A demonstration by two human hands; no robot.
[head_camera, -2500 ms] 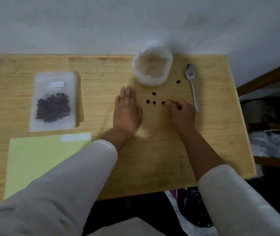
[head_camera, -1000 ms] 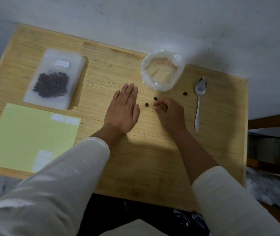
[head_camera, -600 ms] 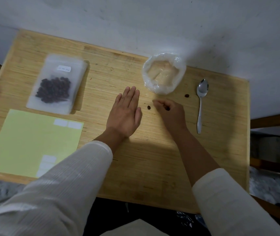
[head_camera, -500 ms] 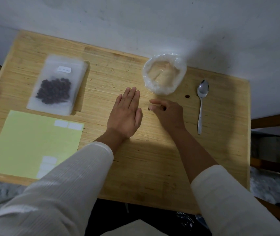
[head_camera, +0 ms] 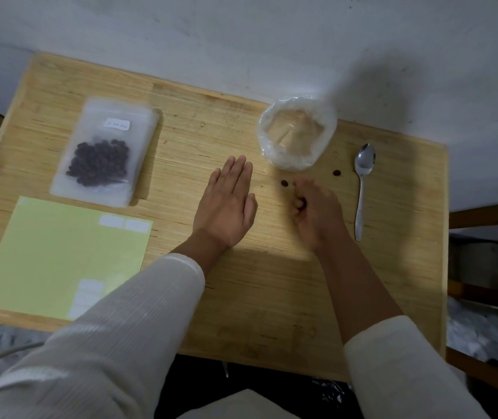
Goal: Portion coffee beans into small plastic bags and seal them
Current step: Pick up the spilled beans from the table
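Beans lie loose on the wooden table (head_camera: 271,285): one stray bean (head_camera: 284,183) just off the right hand's fingertips and another bean (head_camera: 336,173) further right, near the bowl of the spoon (head_camera: 362,182). They look small, hard, light and smooth, so I judge they will skid or roll if nudged; a pinch between thumb and forefinger from above, or a sweep into a cupped palm, should serve better than the spoon on a flat board.

The right hand (head_camera: 314,207) has its fingers curled in, with something dark showing between them, probably beans already gathered, though the view is too small to be sure. The left hand (head_camera: 226,204) rests flat on the wood, fingers straight and together, holding nothing.

Beyond the right hand stands the open plastic bag (head_camera: 297,136), rim rolled down, thin and floppy, with no beans that I can make out inside; its soft mouth may collapse unless steadied at the rim. At far left lies a filled pouch (head_camera: 105,152) with a white label, flat on the table. In front of that is a green label sheet (head_camera: 63,258) with a few white stickers.

Nothing stands between the right hand and the two beans; the spoon's handle lies just beside its wrist and could be knocked.
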